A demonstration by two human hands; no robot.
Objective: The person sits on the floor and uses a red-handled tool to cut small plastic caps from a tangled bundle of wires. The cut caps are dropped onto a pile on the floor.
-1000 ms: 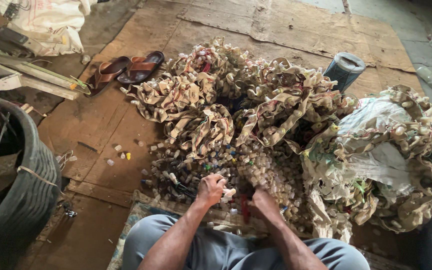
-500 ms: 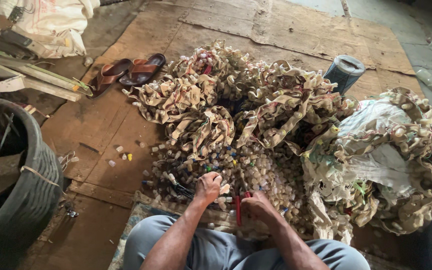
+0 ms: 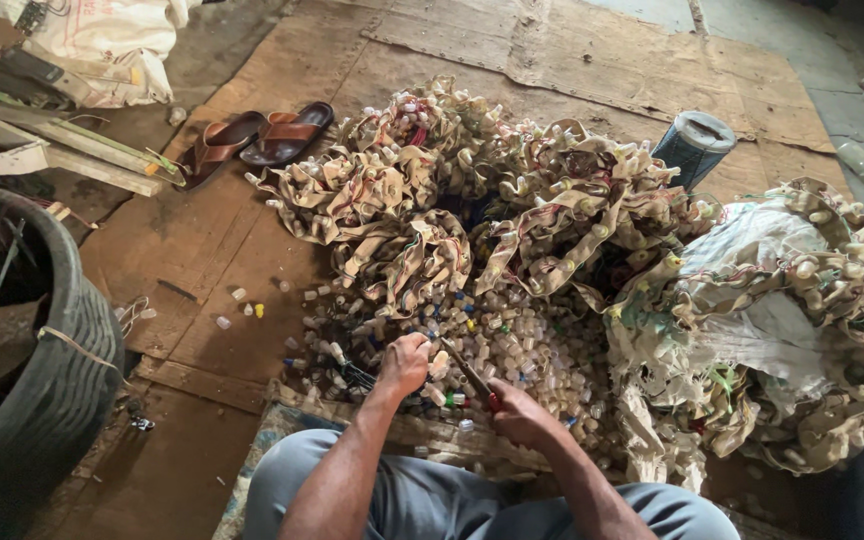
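The left hand (image 3: 404, 362) rests on the heap of small pale caps (image 3: 527, 345) on the floor, its grip closed around something too small to tell. Just beside it, the right hand (image 3: 522, 415) holds a red-handled cutter (image 3: 470, 375) pointing up toward the left hand. Tangled tan strips (image 3: 512, 215) lie piled behind

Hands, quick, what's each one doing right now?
Left hand: closed on a small pale cap over the cap pile.
Right hand: closed on a red-handled cutting tool.
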